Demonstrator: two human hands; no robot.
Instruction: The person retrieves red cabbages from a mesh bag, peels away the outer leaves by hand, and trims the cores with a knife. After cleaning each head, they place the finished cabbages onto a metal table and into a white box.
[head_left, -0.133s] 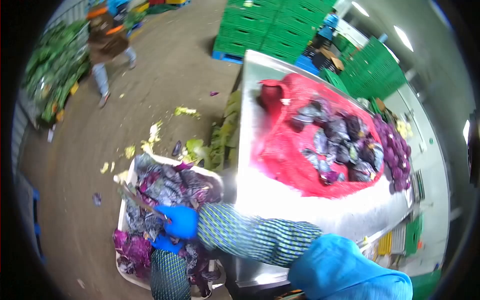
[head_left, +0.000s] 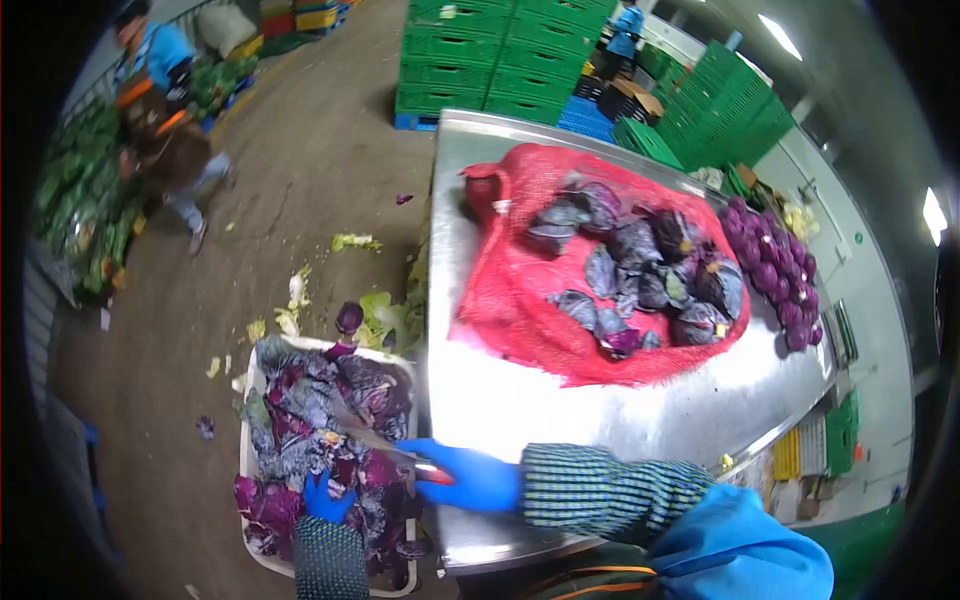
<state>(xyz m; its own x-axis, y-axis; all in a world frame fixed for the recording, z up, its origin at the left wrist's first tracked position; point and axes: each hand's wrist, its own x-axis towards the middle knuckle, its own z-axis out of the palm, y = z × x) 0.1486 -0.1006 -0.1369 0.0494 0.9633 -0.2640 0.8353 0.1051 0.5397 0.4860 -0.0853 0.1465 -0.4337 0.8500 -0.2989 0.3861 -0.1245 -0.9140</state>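
Head view: the right hand (head_left: 470,478), in a blue glove, is closed around the handle of a knife (head_left: 385,445) at the metal table's (head_left: 520,400) left edge. The blade points out over a white tub (head_left: 243,450) of purple cabbage leaves (head_left: 320,400) beside the table. The left hand (head_left: 325,497) rests among those leaves; I cannot tell whether it grips any. On the table lies a red net sack (head_left: 510,290) of cabbages (head_left: 640,270).
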